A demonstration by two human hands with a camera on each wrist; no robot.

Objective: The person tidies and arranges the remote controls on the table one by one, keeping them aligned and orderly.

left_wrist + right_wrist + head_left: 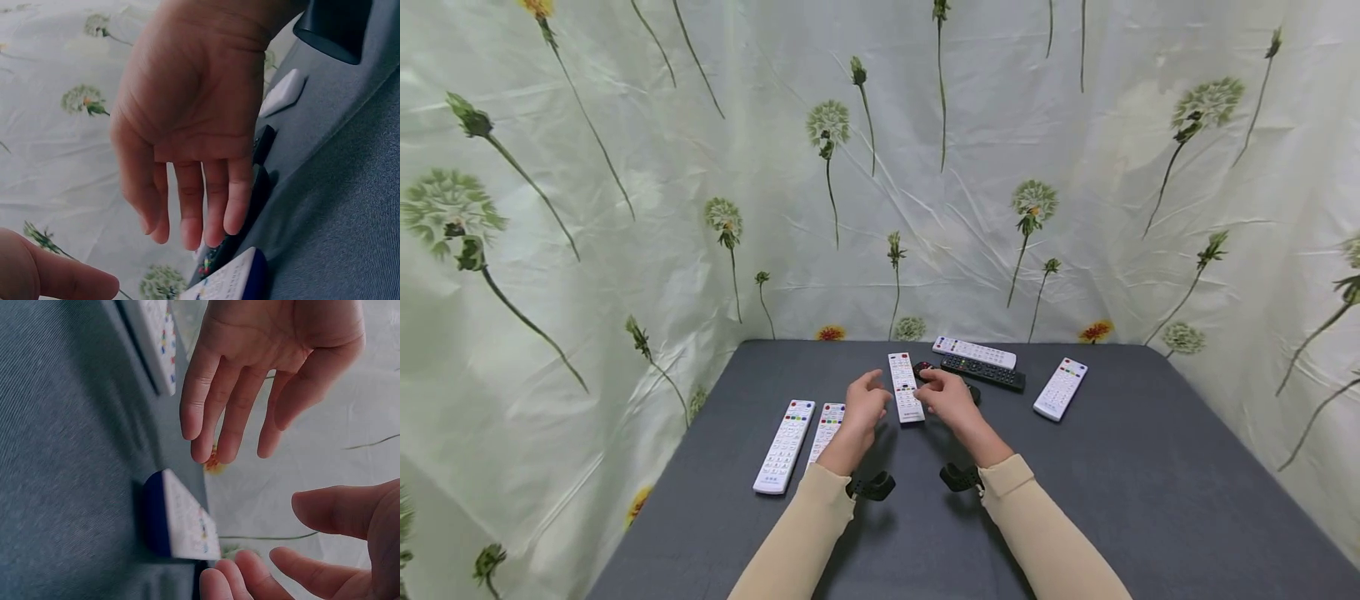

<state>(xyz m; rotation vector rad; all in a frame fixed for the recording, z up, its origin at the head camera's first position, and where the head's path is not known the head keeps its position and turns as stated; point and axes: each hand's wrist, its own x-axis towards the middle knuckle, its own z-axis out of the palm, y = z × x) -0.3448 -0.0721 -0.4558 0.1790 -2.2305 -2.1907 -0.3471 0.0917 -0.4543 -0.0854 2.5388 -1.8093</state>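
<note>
A white remote control (904, 387) with a dark blue underside lies lengthwise between my two hands. Just left of it hovers my left hand (863, 410), fingers loosely bent and holding nothing. On the other side my right hand (953, 407) is likewise raised with relaxed fingers and nothing in it. In the left wrist view the right hand (190, 112) shows its palm, and the remote's end (228, 278) pokes in below. The right wrist view has the left hand (275, 369) above the same remote (187, 522). A dark remote (923, 367) is partly hidden behind my right hand.
Two white remotes, one at far left (785, 447) and one beside my left forearm (827, 427), lie on the dark grey table (1150, 492). Behind are a white remote (973, 352) and a black remote (982, 372). Another white remote (1061, 389) lies right. A flowered curtain (925, 200) hangs around.
</note>
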